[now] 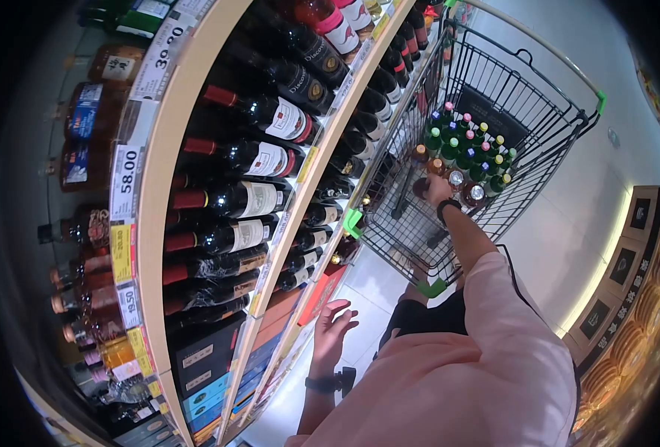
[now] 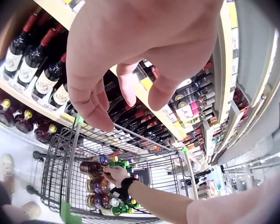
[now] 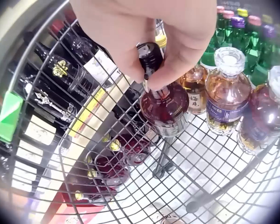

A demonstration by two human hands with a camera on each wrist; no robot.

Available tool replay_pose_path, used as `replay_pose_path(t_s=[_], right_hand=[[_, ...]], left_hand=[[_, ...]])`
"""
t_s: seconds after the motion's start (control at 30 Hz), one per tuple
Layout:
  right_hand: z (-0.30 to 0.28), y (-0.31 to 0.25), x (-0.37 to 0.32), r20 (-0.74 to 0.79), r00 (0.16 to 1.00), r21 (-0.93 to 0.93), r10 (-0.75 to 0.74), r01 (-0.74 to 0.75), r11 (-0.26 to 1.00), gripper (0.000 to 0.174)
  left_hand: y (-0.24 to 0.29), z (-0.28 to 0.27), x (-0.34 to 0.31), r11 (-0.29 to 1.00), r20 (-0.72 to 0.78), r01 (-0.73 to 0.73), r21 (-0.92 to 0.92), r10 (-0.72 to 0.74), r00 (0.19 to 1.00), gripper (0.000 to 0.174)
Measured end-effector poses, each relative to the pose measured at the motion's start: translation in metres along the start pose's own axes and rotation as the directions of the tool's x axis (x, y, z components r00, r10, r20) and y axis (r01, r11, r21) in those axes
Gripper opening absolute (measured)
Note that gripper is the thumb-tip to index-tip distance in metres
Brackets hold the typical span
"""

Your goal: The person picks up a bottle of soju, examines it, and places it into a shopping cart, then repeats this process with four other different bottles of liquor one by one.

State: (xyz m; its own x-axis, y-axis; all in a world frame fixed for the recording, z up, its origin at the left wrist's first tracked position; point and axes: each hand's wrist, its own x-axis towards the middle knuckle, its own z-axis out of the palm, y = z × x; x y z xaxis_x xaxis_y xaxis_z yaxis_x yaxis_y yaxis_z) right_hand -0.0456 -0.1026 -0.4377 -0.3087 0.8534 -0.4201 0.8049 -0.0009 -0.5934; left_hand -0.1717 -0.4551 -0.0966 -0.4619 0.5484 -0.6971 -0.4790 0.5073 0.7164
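Observation:
My right hand (image 1: 438, 191) reaches into the wire shopping cart (image 1: 553, 83). Thumb and fingers pinch the dark-capped neck of a round, reddish-brown liquor bottle (image 3: 165, 109), which stands upright over the wire floor in the right wrist view. Beside it are an amber bottle with a purple label (image 3: 227, 100), another clear-stoppered bottle (image 3: 266, 114) and a smaller amber bottle (image 3: 194, 88). Several green bottles (image 1: 470, 153) with coloured caps stand in rows behind these. My left hand (image 1: 333, 334) hangs outside the cart near the shelf, fingers loosely bent and holding nothing.
Shelves of wine bottles (image 1: 259, 158) run along the left, with price tags (image 1: 127, 179) on their edges. Dark-red bottles (image 2: 23, 122) stand on the low shelf beside the cart. Across the pale floor (image 1: 568, 216) is a lit display (image 1: 628, 328).

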Motion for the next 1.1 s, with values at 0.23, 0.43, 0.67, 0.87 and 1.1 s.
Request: replay_pose_path(t_s=[0.23, 0.43, 0.67, 0.87, 1.1], right_hand=[[0.022, -0.025, 0.04, 0.0, 1.0, -0.1, 0.007, -0.007, 0.995, 0.025], [0.022, -0.039, 0.052, 0.001, 0.996, -0.051, 0.084, -0.084, 0.995, 0.023], [0.012, -0.057, 0.019, -0.084, 0.973, 0.036, 0.217, -0.214, 0.976, 0.057], [0.024, -0.02, -0.041, 0.299, 0.945, 0.031, -0.131, 0.127, 0.991, 0.032], [-0.029, 0.018, -0.087, 0.311, 0.929, 0.156, -0.202, 0.16, 0.975, 0.021]], left_hand=[[0.004, -0.023, 0.02, 0.995, 0.031, 0.023, -0.1, -0.02, 0.999, 0.026], [0.012, -0.045, 0.025, 0.994, -0.029, 0.033, -0.101, -0.036, 0.999, 0.024], [0.017, -0.032, 0.023, 0.999, 0.012, -0.001, -0.048, 0.002, 1.0, 0.027], [0.026, -0.006, 0.012, 0.994, 0.039, -0.036, -0.107, 0.041, 0.998, 0.025], [0.022, 0.022, -0.01, 0.98, 0.071, -0.116, -0.161, 0.129, 0.989, 0.023]])
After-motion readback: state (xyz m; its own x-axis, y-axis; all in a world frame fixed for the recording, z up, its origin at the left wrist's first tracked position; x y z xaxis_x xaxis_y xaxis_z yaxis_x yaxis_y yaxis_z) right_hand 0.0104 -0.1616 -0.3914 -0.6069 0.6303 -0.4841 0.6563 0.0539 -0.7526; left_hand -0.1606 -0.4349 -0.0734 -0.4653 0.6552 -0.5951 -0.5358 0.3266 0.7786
